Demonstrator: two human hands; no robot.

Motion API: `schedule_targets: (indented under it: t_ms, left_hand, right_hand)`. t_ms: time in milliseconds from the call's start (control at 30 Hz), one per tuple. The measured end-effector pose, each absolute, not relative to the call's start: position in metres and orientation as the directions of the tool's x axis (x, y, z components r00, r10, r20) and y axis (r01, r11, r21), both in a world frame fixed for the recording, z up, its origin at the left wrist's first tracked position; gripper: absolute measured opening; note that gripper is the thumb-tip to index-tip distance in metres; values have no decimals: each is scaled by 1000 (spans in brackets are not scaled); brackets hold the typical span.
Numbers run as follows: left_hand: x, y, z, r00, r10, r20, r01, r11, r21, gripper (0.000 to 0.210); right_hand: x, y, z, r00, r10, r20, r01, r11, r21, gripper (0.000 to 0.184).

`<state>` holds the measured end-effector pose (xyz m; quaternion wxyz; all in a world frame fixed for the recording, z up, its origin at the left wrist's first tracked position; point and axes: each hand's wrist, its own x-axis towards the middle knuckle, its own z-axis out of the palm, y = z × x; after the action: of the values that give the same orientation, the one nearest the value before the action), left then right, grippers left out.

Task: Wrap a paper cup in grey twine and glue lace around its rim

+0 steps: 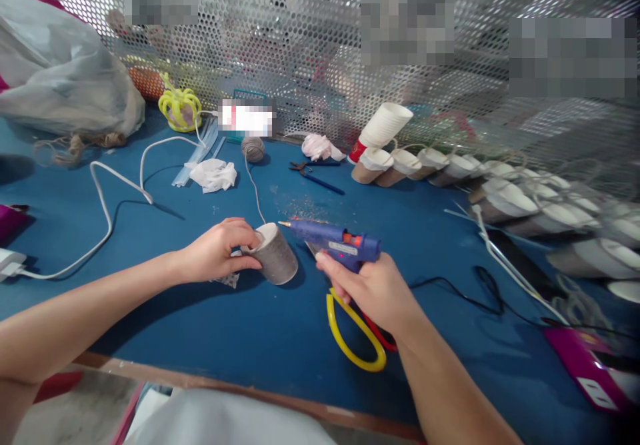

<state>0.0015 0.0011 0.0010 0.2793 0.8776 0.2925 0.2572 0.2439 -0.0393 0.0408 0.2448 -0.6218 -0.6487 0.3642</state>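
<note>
Left hand (227, 248) has the grey-wrapped cup (279, 260) pinched at its left side, mid-scene on the blue table (210, 338); looks light and a bit squashable, so I'd go easy and hold near the rim; just right of it, the blue hot glue gun (327, 235) is probably stiff plastic, best held by the handle, where the right hand (373, 288) grips it. Cup's tilted, pale end facing far left, long axis running to near right; gun's roughly crosswise, nozzle (285, 223) aimed left by the cup's rim.

This looks like a craft workshop: the blue table (210, 338) has a glue gun (327, 237), with pliers (323, 181) and yarn (253, 150) behind it, many cups (493, 210) to its right.
</note>
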Motion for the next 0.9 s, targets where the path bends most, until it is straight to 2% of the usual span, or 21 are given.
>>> schedule_targets:
  t_ms: [100, 167, 267, 467, 600, 700, 767, 833, 900]
  left_hand:
    - [2, 0, 2, 703, 652, 285, 373, -679, 633, 19]
    - [3, -1, 2, 703, 642, 305, 373, -699, 610, 19]
    - [3, -2, 2, 705, 620, 345, 382, -741, 552, 19]
    - [2, -7, 6, 689, 596, 412, 399, -787, 471, 13]
    - [2, -10, 7, 679, 585, 443, 416, -804, 424, 10]
    - [2, -11, 6, 713, 554, 429, 430, -829, 357, 11]
    - [3, -12, 5, 728, 534, 429, 432, -844, 317, 13]
    - [3, -12, 4, 742, 522, 420, 435, -852, 291, 14]
    - [3, -13, 5, 756, 518, 400, 436, -854, 283, 14]
  right_hand:
    - [255, -23, 31, -40, 995, -91, 541, -55, -840, 28]
    - [264, -9, 22, 59, 998, 5, 565, -29, -824, 29]
    - [276, 11, 9, 177, 983, 43, 731, -102, -674, 29]
    - [284, 29, -5, 243, 970, -34, 833, -226, -505, 31]
    - [276, 24, 6, 282, 956, 77, 892, -232, -387, 24]
    - [256, 12, 26, 122, 977, 174, 922, -47, -384, 18]
    - [237, 5, 39, -215, 954, 211, 792, 297, -533, 22]
    - [217, 1, 48, -457, 878, 143, 644, 437, -628, 31]
    - [202, 1, 52, -563, 825, 37, 614, 448, -650, 34]
